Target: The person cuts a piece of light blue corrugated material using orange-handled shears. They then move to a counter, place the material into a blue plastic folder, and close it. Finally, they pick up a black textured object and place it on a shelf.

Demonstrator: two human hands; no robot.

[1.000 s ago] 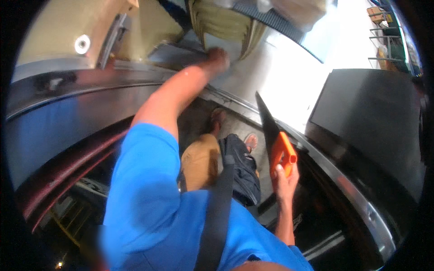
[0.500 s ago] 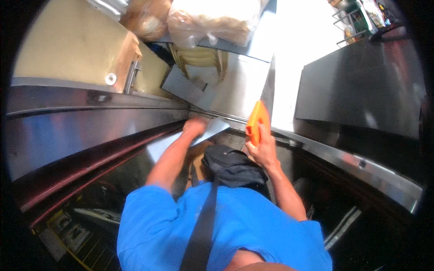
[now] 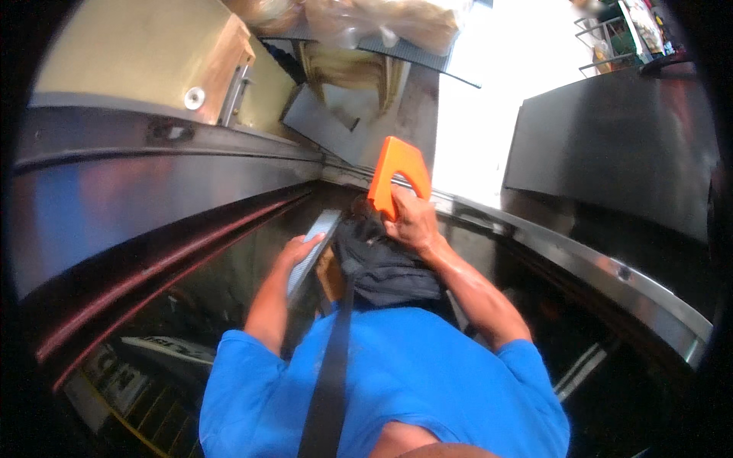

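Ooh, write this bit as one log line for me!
left grip: holds light-gray panel strip | right grip: around orange handsaw handle | black bag: in front of torso | stacked beige chairs: ahead

Storeroom (seemingly) — stacked chairs (image 3: pixel 347 67), wrapped bundles (image 3: pixel 427 27)

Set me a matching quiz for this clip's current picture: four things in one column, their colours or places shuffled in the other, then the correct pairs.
Things
1. Tool handle
2. Strip
3. Bag
4. Chair stack

Colours or places
a. Black, in front of the blue shirt
b. Pale grey, held in the left hand
c. Yellowish, beyond both hands
d. Orange, gripped by the right hand

Pairs: 1-d, 2-b, 3-a, 4-c
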